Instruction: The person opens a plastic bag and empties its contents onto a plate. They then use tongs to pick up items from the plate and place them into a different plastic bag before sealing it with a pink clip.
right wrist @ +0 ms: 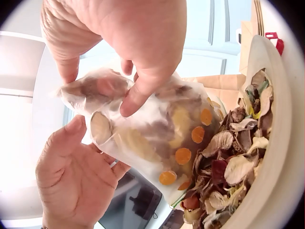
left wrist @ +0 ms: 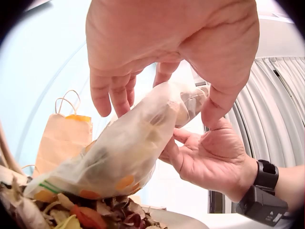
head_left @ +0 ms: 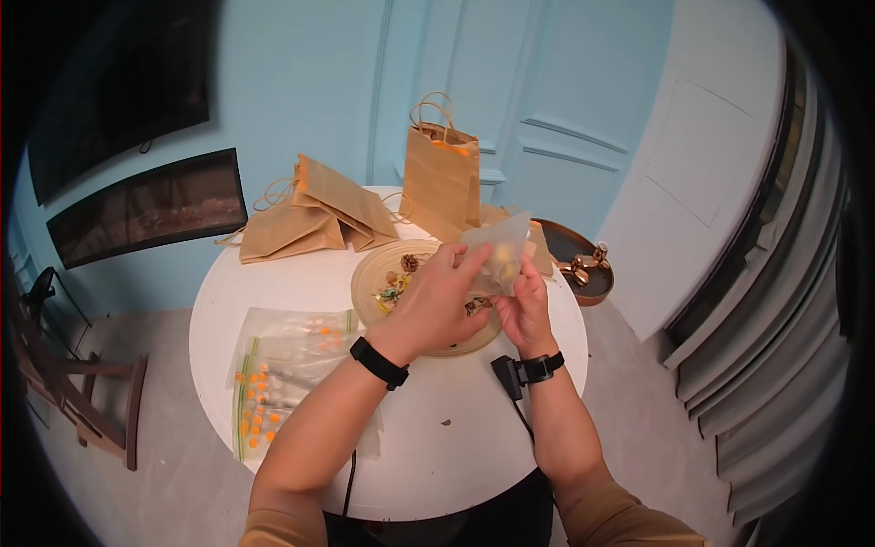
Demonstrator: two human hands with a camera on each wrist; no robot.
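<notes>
Both hands hold a translucent zip bag (head_left: 507, 248) with orange dots, dried petals showing through its film. In the left wrist view the bag (left wrist: 138, 133) slants, its green zip end low over a heap of dried petals (left wrist: 95, 212). My left hand (head_left: 428, 299) reaches over the round beige tray (head_left: 365, 273), thumb and fingers about the bag's upper part. My right hand (head_left: 526, 308) grips the bag from the right; its thumb and fingers press the film near one corner in the right wrist view. The heap (right wrist: 228, 167) fills part of the tray, a pine cone (head_left: 409, 263) beside it.
Flat zip bags (head_left: 273, 392) with orange dots lie at the table's left. Brown paper bags (head_left: 310, 214) lean at the back left; another paper bag (head_left: 440, 173) stands upright behind the tray. A dark round tray (head_left: 570, 246) with copper-coloured pieces is beyond the right edge.
</notes>
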